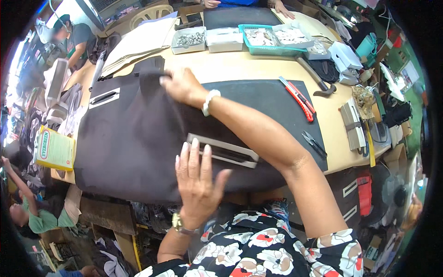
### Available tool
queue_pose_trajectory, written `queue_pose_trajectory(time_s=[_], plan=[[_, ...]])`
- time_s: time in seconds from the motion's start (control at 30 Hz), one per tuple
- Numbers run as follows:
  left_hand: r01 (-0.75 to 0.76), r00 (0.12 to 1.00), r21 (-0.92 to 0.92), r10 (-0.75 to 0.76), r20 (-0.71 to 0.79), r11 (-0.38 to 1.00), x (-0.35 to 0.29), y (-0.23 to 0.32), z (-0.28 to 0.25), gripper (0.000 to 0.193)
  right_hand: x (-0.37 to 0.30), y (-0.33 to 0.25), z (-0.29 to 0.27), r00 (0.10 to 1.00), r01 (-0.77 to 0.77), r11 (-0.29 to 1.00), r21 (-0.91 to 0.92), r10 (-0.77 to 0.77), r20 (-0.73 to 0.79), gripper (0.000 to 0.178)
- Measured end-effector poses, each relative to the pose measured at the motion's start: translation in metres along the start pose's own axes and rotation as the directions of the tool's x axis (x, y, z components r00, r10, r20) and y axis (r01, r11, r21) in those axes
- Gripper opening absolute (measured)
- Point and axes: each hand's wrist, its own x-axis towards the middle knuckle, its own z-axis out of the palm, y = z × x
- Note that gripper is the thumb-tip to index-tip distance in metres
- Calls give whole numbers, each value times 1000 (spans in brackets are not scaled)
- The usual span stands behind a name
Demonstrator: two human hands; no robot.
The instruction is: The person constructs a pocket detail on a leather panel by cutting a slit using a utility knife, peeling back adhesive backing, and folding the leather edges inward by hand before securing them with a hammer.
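Note:
A large piece of dark brown fabric (124, 134) lies over the table in front of me. Two pale rectangular patches with a dark slot lie on it: one patch (249, 162) close to me, another patch (114, 92) at the far left. My left hand (197, 182) rests flat on the fabric with fingers stretched out, its fingertips at the left end of the near patch. Reaching across to the far side, my right hand (185, 87) has its fingers closed on a raised fold of the fabric.
On a dark mat (263, 99) lie a red utility knife (300, 100) and small snips (314, 143). A hammer (318, 78) is at the right. Behind stand a tub of metal bits (190, 39) and a teal basket (270, 50). A yellow-green box (55, 148) sits left; people are nearby.

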Motion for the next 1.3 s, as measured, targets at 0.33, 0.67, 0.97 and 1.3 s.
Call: queue_pose_trajectory(time_s=[0.33, 0.67, 0.97, 1.3], plan=[[208, 978, -59, -206, 39, 976, 40, 7, 63, 95, 55, -4, -145, 974, -226, 493, -840, 124, -189, 32], [64, 977, -186, -23, 214, 980, 35, -47, 41, 26, -98, 116, -287, 655, -103, 888, 447, 399, -642, 34], [119, 981, 320, -162, 109, 940, 48, -64, 0, 53, -269, 39, -252, 809, -565, 517, -642, 198, -553, 39], [156, 941, -21, -142, 306, 988, 8, 17, 66, 66, -270, 36, -156, 925, -304, 439, -846, -75, -372, 54]])
